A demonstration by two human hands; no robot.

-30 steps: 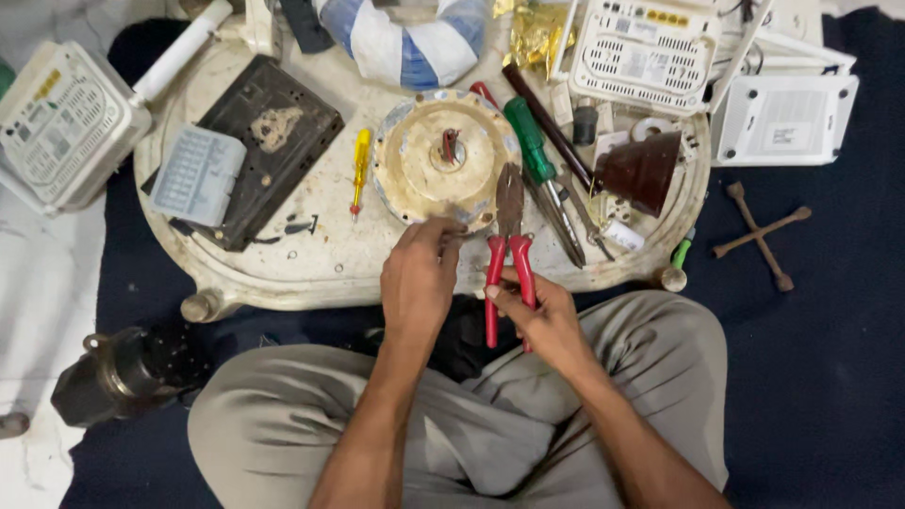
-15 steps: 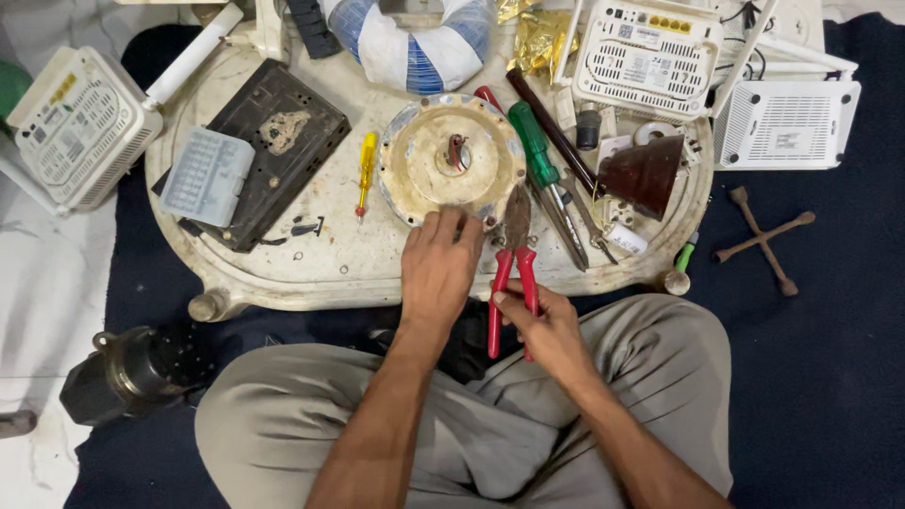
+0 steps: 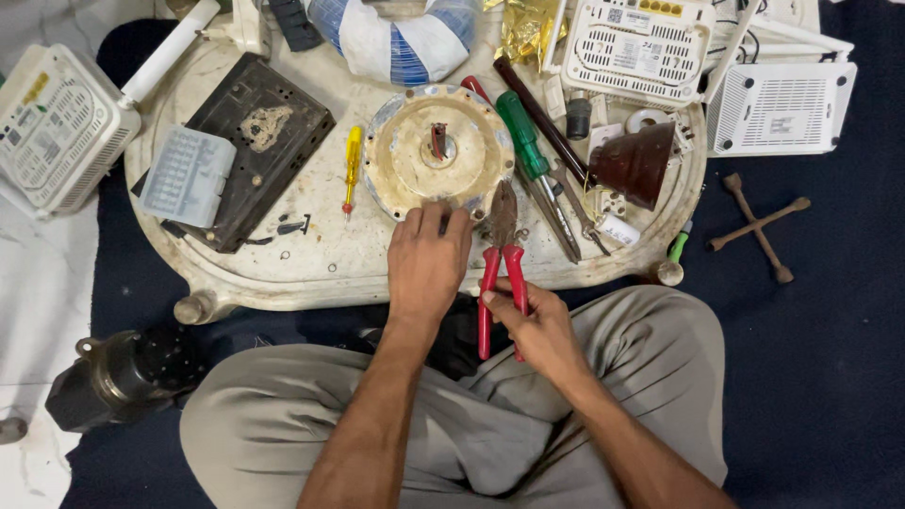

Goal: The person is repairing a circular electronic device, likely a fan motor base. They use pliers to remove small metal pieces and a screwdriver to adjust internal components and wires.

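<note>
A round cream motor housing [image 3: 415,160] with a rusty shaft at its centre lies on a worn white oval tray [image 3: 283,269]. My left hand [image 3: 429,264] rests on the housing's near rim, its fingers closed on the edge. My right hand [image 3: 533,320] grips the red handles of a pair of pliers [image 3: 500,259]. The rusty jaws of the pliers point at the housing's near right edge. I sit cross-legged in grey trousers in front of the tray.
On the tray lie a yellow screwdriver [image 3: 352,168], a green screwdriver [image 3: 523,151], a black board [image 3: 255,141] with a pale blue plastic block [image 3: 189,176], and a brown cone [image 3: 636,162]. White router boxes [image 3: 782,108] stand around. A cross wrench [image 3: 757,226] and a dark motor [image 3: 123,377] lie on the blue cloth.
My left hand has slid slightly right along the housing's rim. The pliers and my right hand have barely shifted. The camera has tilted a little.
</note>
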